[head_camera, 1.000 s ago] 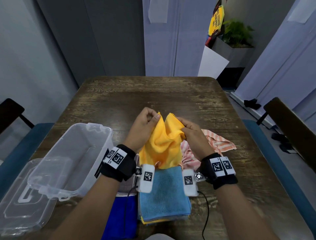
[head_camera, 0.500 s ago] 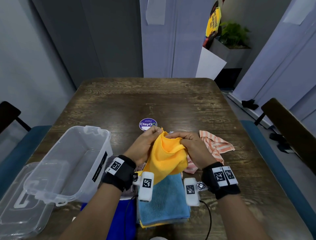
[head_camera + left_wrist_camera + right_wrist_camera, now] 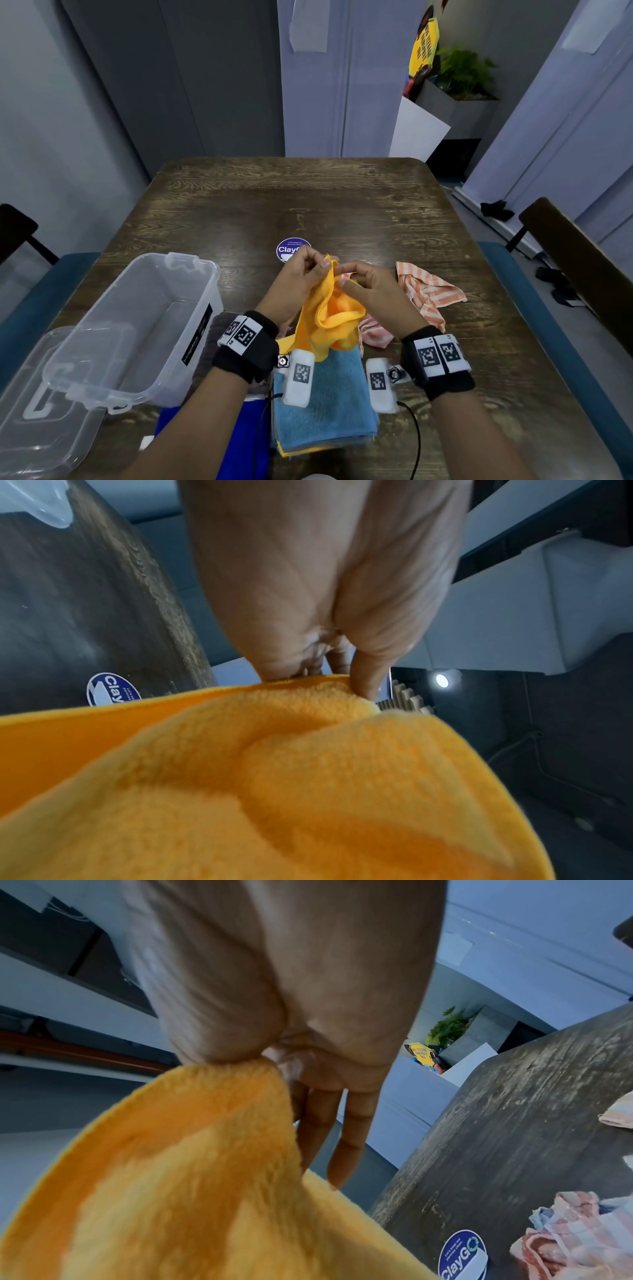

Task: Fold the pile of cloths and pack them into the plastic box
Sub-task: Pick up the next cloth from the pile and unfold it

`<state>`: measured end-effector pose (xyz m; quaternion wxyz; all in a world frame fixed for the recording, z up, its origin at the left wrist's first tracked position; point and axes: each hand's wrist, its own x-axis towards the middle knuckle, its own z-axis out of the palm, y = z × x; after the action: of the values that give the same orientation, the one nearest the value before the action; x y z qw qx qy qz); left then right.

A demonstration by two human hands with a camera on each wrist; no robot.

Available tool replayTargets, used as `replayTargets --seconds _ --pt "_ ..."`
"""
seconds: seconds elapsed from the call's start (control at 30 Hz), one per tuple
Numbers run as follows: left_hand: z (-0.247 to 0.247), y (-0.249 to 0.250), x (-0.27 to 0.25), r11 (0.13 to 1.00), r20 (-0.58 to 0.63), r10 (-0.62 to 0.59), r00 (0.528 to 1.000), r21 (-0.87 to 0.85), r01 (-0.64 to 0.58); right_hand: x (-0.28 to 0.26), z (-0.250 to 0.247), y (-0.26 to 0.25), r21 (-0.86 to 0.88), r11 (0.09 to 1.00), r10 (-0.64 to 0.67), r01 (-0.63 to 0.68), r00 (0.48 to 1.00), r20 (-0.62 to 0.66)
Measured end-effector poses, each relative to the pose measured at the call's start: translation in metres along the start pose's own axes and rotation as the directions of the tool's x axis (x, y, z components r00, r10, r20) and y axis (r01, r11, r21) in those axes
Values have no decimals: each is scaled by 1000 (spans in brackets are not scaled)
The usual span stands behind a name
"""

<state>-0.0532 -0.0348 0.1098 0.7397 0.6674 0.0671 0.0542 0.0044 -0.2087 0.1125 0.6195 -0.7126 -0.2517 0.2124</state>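
Note:
Both hands hold a fluffy yellow cloth point(image 3: 334, 315) in the air above the table's middle. My left hand point(image 3: 301, 277) pinches its top hem point(image 3: 308, 681) between thumb and fingers. My right hand point(image 3: 368, 291) pinches a fold of the cloth point(image 3: 240, 1069) against the thumb while its other fingers stick out straight. The cloth hangs bunched between my wrists. Below it lies a stack of folded cloths with a light blue one point(image 3: 325, 404) on top. The clear plastic box point(image 3: 137, 329) stands empty at the left.
The box's clear lid point(image 3: 37, 411) lies at the near left. A dark blue cloth point(image 3: 246, 438) sits beside the stack. Striped orange-pink cloths point(image 3: 428, 291) lie crumpled to the right. A round blue sticker point(image 3: 289, 248) marks the wooden table point(image 3: 308, 198). Chairs stand at both sides.
The hands have come together from holding the yellow cloth spread apart. The cloth has bunched between them, and my right fingers have shifted their hold on the edge.

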Motion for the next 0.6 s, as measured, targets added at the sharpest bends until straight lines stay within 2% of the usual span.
replayTargets --seconds 0.17,0.3,0.4,0.47,0.53,0.6 --pt "-9 2 0 984 -15 31 999 -174 -33 -5 0 -4 -49 999 5 -1 997 79" --pt "-8 3 -3 955 35 -54 998 -289 62 -7 3 -11 -55 998 34 -25 986 166" --pt "-5 -1 -4 969 30 -127 991 -209 130 -6 2 -11 -75 997 35 -20 979 199" --pt "-6 -6 -2 987 -37 -109 993 -122 104 -6 1 -7 -148 989 36 -12 986 161" --pt "-9 -9 0 991 -92 -71 993 -116 60 -5 0 -1 -254 967 22 5 994 106" --pt "-10 -9 1 990 -90 -51 995 -139 39 -5 0 3 -377 926 12 15 998 69"
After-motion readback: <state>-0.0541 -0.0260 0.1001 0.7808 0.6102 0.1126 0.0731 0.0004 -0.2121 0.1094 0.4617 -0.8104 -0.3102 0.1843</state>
